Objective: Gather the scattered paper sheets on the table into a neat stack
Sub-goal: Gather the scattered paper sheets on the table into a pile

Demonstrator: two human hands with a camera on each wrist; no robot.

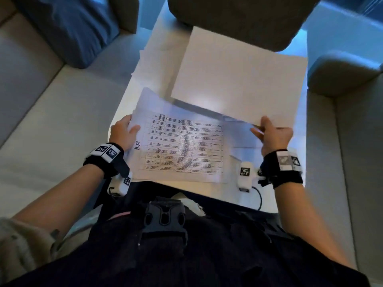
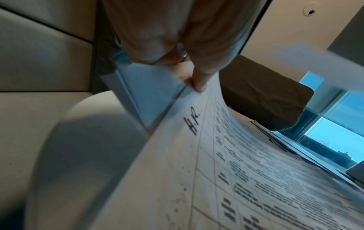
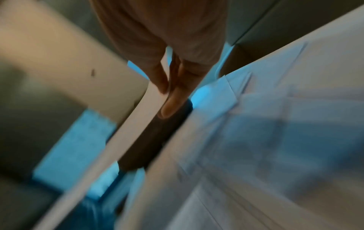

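A printed sheet with a table and handwritten letters (image 1: 178, 150) tops a bundle of sheets near the table's front edge. My left hand (image 1: 124, 131) pinches the left edge of this printed bundle (image 2: 246, 163), thumb on top. My right hand (image 1: 271, 133) pinches the near corner of a blank white sheet (image 1: 238, 79) lifted above the bundle and tilted up away from me. In the blurred right wrist view, fingers (image 3: 173, 99) hold that blank sheet (image 3: 126, 132) edge-on. More white sheets (image 1: 145, 65) lie spread on the white table (image 1: 290, 193) behind.
A brown cushion (image 1: 238, 19) lies at the table's far edge. Beige sofa seats (image 1: 51, 110) flank the table on both sides, with a blue cushion (image 1: 76, 27) at far left. A cable (image 1: 259, 195) trails from the right wrist camera.
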